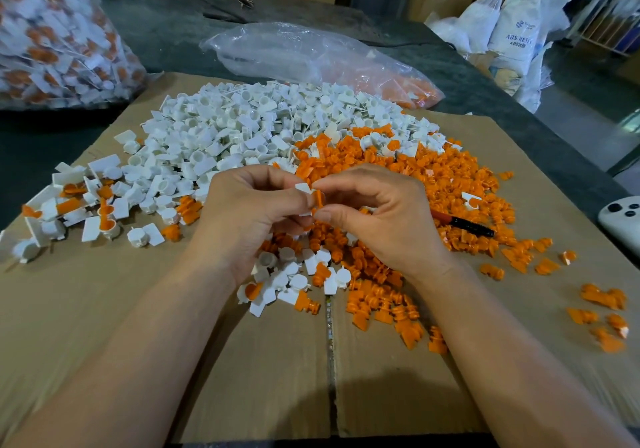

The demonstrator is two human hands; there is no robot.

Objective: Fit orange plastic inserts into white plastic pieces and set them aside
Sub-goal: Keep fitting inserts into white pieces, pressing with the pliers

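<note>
At ten o'clock a bulging clear plastic bag of white-and-orange parts [52, 39] sits on the dark table [166, 32]. At nine o'clock a loose cluster of fitted pieces [79, 205] lies on the flat brown cardboard sheet [242, 378]. At centre the left hand [249, 219], fingers curled, pinches a small glossy white plastic piece [304, 188]. The right hand [377, 219] pinches a ribbed orange plastic insert [318, 200] between thumb and forefinger, touching that piece. At twelve o'clock spreads the heap of white pieces [242, 129]. At two o'clock the heap of orange inserts [433, 184] partly buries a black-and-red pen [464, 224].
</note>
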